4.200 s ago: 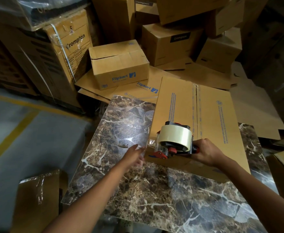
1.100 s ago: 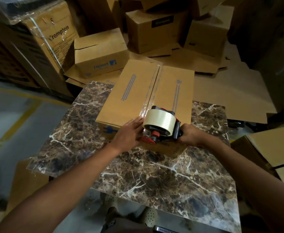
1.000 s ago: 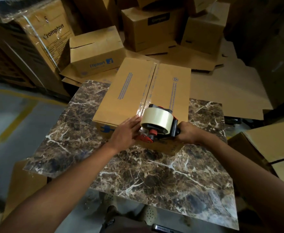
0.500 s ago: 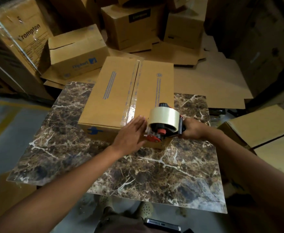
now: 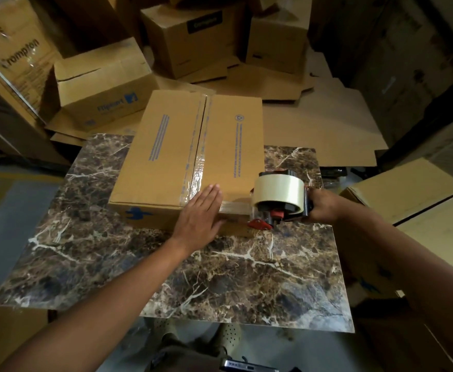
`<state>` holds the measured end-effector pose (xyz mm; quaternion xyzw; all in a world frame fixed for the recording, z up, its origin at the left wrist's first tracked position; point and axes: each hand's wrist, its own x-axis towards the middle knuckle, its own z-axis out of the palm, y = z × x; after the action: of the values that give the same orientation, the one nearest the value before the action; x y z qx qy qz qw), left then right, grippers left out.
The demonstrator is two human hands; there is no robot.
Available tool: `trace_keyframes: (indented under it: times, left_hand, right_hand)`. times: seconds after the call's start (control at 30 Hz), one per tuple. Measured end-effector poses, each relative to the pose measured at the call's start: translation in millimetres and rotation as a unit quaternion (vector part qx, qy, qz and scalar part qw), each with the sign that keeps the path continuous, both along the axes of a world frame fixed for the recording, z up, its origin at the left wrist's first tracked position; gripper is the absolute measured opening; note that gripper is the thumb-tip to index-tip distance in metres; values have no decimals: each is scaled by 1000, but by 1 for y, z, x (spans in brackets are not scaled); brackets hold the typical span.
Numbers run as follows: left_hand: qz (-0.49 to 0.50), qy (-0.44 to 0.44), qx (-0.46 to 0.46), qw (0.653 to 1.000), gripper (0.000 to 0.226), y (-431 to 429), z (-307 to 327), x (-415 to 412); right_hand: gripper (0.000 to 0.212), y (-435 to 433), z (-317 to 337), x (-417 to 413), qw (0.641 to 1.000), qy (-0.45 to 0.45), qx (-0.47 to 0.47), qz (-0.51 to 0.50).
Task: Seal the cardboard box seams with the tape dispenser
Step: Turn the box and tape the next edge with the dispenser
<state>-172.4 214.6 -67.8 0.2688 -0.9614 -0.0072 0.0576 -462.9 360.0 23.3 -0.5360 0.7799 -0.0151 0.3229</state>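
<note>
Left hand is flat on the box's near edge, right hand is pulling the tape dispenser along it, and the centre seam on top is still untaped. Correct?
Not quite: the centre seam already carries clear tape, as the head view shows. The rest holds: left hand flat on the box, right hand gripping the tape dispenser.

Left hand [image 5: 201, 210] flat on box [image 5: 166, 157]; right hand [image 5: 323, 205] grips dispenser [image 5: 279, 197].

The cardboard box [image 5: 171, 159] is matt brown paperboard with a glossy clear tape strip [image 5: 193, 173] along its seam. The bench [image 5: 220, 277] looks like polished, veined brown marble, reflecting light. The tape dispenser [image 5: 279, 202] appears to be black and red plastic, carrying a shiny translucent roll.
</note>
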Motion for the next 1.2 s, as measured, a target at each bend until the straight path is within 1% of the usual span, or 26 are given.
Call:
trace_keyframes:
  times: [0.07,0.13,0.27,0.4,0.47,0.53,0.6,0.63,0.7,0.83,0.87,0.9,0.97,1.03,1.1,1.13,1.2]
  left_hand:
    - [15,5,6,1000,81,6,3,-4]
    - [20,1,23,1000,81,15,8,-14]
    - [-53,10,53,997,70,32,13,-40]
    - [-46,1,17,999,75,33,8,-45]
    - [-57,-2,16,998,78,29,7,-43]
    - [-62,4,23,998,72,28,6,-42]
    - [-53,37,24,998,60,30,4,-43]
    - [-46,51,21,997,58,30,2,-44]
    - [-35,35,9,999,64,30,2,-44]
    - [-26,-43,8,999,68,29,2,-47]
    - [-22,-49,6,999,71,30,3,-46]
    - [-18,-39,5,999,74,32,5,-46]
    - [-7,3,34,999,76,37,11,-48]
    - [-16,75,69,995,66,39,18,-58]
    - [-53,150,102,982,48,39,33,-79]
    - [-71,157,131,976,40,39,41,-91]
    - [-98,103,182,973,34,39,58,-112]
  right_hand:
    - [49,4,-2,-1,1000,13,3,-3]
    - [42,3,-1,2,1000,23,0,-1]
    - [26,1,1,3,1000,26,-1,3]
    - [29,2,0,3,1000,25,-8,1]
    - [25,3,1,3,1000,28,-3,3]
    - [16,6,3,-2,999,36,9,1]
    - [21,13,5,-10,999,47,22,-4]
    - [20,18,5,-15,997,63,35,-7]
    - [17,30,5,-23,994,92,57,-16]
    - [25,53,4,-37,991,113,61,-41]
    - [25,56,3,-38,991,115,55,-42]
    - [22,58,4,-37,990,125,53,-42]
    - [20,60,5,-34,987,149,48,-40]
    - [23,61,4,-33,985,161,40,-43]
    - [23,62,3,-35,986,160,40,-40]
    - [23,63,3,-36,986,156,39,-38]
    - [24,64,5,-37,987,151,36,-37]
